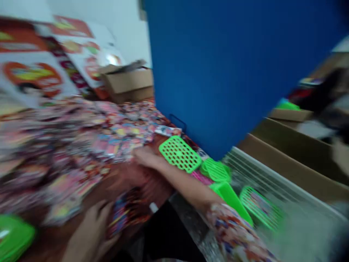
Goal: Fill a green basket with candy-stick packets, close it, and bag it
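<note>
A tall blue flat panel (240,65) walls off the far side, its lower edge meeting the brown wooden table (114,185) just behind the hands. A wide spread of glossy pink printed packets (81,145) covers most of the tabletop, leaving a bare strip only along the near edge. An open brown cardboard box (128,82) sits at the far edge beside the panel. A bright green perforated plastic tray (180,153) lies just right of the right hand (144,157), which rests at the packets' rim; blur hides its grip. The left hand (92,225) lies fingers spread, flat beside a small striped packet stack (122,213).
</note>
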### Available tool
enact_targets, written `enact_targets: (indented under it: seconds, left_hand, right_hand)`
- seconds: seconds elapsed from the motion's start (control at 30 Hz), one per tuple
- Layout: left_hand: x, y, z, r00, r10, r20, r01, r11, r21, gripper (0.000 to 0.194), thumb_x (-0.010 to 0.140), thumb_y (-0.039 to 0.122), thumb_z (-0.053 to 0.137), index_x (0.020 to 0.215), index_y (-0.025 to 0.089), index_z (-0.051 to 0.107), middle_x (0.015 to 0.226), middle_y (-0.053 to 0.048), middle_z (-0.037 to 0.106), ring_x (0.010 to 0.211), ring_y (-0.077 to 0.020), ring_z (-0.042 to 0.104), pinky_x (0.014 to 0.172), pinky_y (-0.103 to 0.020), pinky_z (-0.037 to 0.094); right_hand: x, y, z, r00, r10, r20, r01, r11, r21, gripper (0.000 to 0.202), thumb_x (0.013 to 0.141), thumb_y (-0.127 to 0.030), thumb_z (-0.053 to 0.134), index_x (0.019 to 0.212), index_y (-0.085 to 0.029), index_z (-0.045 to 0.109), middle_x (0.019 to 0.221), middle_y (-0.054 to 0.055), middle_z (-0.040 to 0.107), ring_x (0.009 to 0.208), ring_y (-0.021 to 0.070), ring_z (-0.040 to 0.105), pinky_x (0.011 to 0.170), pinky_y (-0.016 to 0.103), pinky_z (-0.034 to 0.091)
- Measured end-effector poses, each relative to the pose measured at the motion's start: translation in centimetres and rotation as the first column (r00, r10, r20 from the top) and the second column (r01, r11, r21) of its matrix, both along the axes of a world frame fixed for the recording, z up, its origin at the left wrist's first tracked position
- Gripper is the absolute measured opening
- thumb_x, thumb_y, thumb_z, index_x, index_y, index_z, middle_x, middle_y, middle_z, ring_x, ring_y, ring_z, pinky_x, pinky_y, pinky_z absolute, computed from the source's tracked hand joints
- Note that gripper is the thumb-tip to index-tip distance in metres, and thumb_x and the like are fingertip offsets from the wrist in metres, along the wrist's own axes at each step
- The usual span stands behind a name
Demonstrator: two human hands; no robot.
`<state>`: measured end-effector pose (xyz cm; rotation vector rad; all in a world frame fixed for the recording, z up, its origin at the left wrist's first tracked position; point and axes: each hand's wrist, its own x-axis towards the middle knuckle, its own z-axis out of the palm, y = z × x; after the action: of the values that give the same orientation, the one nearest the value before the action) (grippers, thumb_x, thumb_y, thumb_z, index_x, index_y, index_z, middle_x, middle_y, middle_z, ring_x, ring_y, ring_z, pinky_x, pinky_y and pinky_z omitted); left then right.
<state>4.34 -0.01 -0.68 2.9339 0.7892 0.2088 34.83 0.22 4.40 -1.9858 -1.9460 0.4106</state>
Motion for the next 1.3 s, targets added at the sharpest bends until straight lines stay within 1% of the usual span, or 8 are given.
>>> enact_targets:
  seconds: [0.17,0.3,0.5,0.63,0.73,1.0,1.13,1.3]
  left_hand:
    - [1.1,-1.0,1.5,0.980,0.150,-0.129,-0.161,0.984,-0.075,0.064,0.069,0.025,0.066,0.130,0.021,0.047,0.128,-0.011,0.055,0.116,-0.0284,0.053,0.102,-0.043,0.045]
    - [1.5,-1.5,1.9,0.973,0.173,-0.156,-0.193,0.973,-0.124,0.071,0.069,0.026,0.066,0.136,0.022,0.042,0.128,-0.011,0.055,0.116,-0.0296,0.050,0.104,-0.045,0.040]
    - [1.4,-1.6,2.6,0.977,0.149,-0.155,-0.175,0.970,-0.169,0.073,0.068,0.026,0.067,0.136,0.019,0.041,0.128,-0.011,0.054,0.117,-0.0301,0.048,0.104,-0.045,0.039]
    - [1.5,-1.6,2.5,0.983,0.147,-0.111,-0.163,0.976,-0.143,0.074,0.066,0.027,0.070,0.135,0.021,0.041,0.128,-0.010,0.054,0.114,-0.0303,0.049,0.102,-0.045,0.040]
    - [1.3,-1.5,2.3,0.986,0.133,-0.105,-0.147,0.979,-0.141,0.074,0.066,0.027,0.070,0.134,0.020,0.041,0.127,-0.011,0.054,0.113,-0.0305,0.049,0.101,-0.046,0.040]
    - [1.4,-1.6,2.9,0.986,0.126,-0.111,-0.141,0.980,-0.142,0.071,0.068,0.029,0.071,0.133,0.020,0.042,0.122,-0.010,0.055,0.111,-0.0299,0.050,0.098,-0.045,0.042]
    - [1.2,-1.8,2.8,0.988,0.124,-0.088,-0.135,0.982,-0.131,0.073,0.069,0.031,0.073,0.133,0.019,0.041,0.125,-0.011,0.054,0.112,-0.0297,0.049,0.099,-0.045,0.041]
    - [1.0,-2.0,2.6,0.991,0.123,-0.053,-0.128,0.984,-0.126,0.080,0.071,0.034,0.073,0.138,0.017,0.033,0.130,-0.013,0.052,0.115,-0.0297,0.049,0.102,-0.046,0.038]
  right_hand:
    - [1.2,1.3,-1.2,0.987,0.098,0.129,-0.091,0.994,-0.060,0.015,0.090,-0.023,0.055,0.098,-0.013,0.062,0.113,0.016,0.063,0.108,0.0276,0.055,0.094,0.042,0.040]
    - [0.8,-0.8,-2.8,0.981,0.160,0.112,-0.154,0.986,-0.063,0.013,0.090,-0.030,0.058,0.092,-0.018,0.062,0.107,0.009,0.065,0.106,0.0232,0.056,0.091,0.036,0.039]
    - [1.1,3.8,-1.5,0.988,-0.153,0.013,0.152,0.960,-0.235,0.025,0.091,-0.039,0.055,0.098,-0.017,0.062,0.093,0.004,0.067,0.085,0.0174,0.060,0.072,0.026,0.042]
    - [-0.1,6.1,-2.1,0.952,-0.269,0.146,0.300,0.915,-0.270,0.047,0.076,-0.043,0.071,0.109,-0.012,0.060,0.121,0.021,0.059,0.111,0.0336,0.055,0.091,0.046,0.039]
    - [-0.4,5.6,-2.8,0.938,-0.288,0.191,0.338,0.882,-0.329,0.050,0.075,-0.050,0.071,0.107,-0.013,0.061,0.120,0.022,0.061,0.113,0.0361,0.055,0.094,0.053,0.034]
    - [-0.4,3.8,-2.7,0.998,0.017,0.059,-0.007,0.988,-0.156,0.019,0.085,-0.032,0.062,0.096,-0.017,0.057,0.106,0.006,0.062,0.101,0.0178,0.053,0.084,0.027,0.036]
    - [-0.8,3.5,-2.5,0.975,0.204,-0.082,-0.210,0.976,-0.065,0.015,0.087,-0.028,0.059,0.095,-0.017,0.054,0.088,0.000,0.060,0.078,0.0129,0.052,0.070,0.023,0.036]
    - [-4.8,2.9,-1.6,0.945,0.289,-0.151,-0.289,0.957,0.022,0.024,0.086,-0.031,0.063,0.105,-0.021,0.051,0.097,0.000,0.062,0.085,0.0150,0.057,0.073,0.023,0.037]
